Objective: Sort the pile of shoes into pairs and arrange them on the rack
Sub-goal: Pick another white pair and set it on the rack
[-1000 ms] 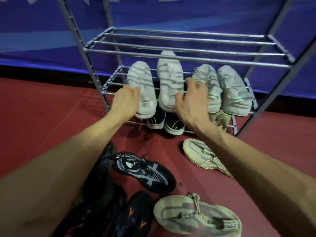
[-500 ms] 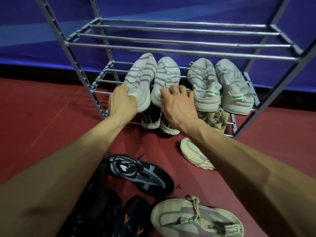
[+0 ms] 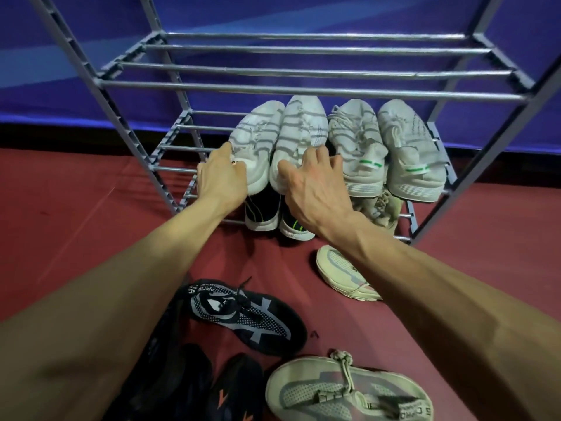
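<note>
Red floor below the rack (image 3: pixel 303 92): my left hand (image 3: pixel 221 177) and right hand (image 3: pixel 309 183), loosely curled on the striped white pair (image 3: pixel 282 138), have nudged it together; pair placed.

Dark red floor (image 3: pixel 76 214), blue wall banner (image 3: pixel 303 13)

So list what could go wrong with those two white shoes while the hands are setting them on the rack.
The left white striped shoe leans on its partner, heels past the front bar; letting go may tip them.
The left hand and right hand could knock the black shoes below.
Little gap remains beside the green-tabbed pair.
</note>
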Demonstrator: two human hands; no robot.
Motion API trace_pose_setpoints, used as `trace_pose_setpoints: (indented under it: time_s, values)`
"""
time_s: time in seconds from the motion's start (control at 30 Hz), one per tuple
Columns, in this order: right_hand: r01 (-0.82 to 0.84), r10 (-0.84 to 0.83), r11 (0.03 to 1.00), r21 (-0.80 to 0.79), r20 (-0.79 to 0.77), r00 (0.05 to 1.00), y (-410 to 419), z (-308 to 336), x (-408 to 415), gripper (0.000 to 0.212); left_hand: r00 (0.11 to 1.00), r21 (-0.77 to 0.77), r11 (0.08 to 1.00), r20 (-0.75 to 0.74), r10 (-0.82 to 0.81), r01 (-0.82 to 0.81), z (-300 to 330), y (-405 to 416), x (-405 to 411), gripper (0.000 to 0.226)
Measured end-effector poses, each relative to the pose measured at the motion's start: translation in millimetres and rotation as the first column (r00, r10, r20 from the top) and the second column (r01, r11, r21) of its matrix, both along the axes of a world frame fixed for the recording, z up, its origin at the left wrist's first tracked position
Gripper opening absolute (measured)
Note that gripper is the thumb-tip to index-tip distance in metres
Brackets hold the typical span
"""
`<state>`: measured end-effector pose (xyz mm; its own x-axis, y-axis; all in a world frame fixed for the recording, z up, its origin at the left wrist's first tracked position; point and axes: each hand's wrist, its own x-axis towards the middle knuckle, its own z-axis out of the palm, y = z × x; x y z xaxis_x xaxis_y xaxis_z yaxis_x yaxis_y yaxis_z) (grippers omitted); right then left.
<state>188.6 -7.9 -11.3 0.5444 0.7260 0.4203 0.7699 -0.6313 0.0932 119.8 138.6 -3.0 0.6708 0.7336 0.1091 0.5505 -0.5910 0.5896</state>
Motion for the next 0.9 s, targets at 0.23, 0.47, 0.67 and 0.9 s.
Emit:
trace_pose_setpoints:
  time_s: [0.23, 0.47, 0.67, 0.9]
  values:
    - [0.055, -0.054, 0.996, 0.068, -0.009, 0.999, -7.2, -7.8, -9.4, 0.021, 0.991, 0.093, 0.996, 0.132, 0.005, -0.017, -19.6, -21.4, -19.9, 0.056]
    - [0.041, -0.038, 0.998, 0.037, -0.075, 0.997, -1.8, -1.3, -5.3, 0.022, 0.979, 0.132, 0.981, 0.161, 0.122, -0.144, -8.6, -20.9, -0.1, 0.041]
    - [0.031, -0.037, 0.999, -0.043, -0.159, 0.987, 8.0, 12.5, -10.9, 0.027, 0.986, 0.201, 0.973, 0.149, 0.079, -0.108, -10.9, -29.0, -12.5, 0.036]
    - [-0.013, 0.010, 1.000, -0.014, -0.200, 0.980, 6.2, 13.6, -13.0, 0.031, 0.992, 0.254, 0.967, 0.121, -0.039, 0.007, -7.7, -16.8, -11.0, 0.030]
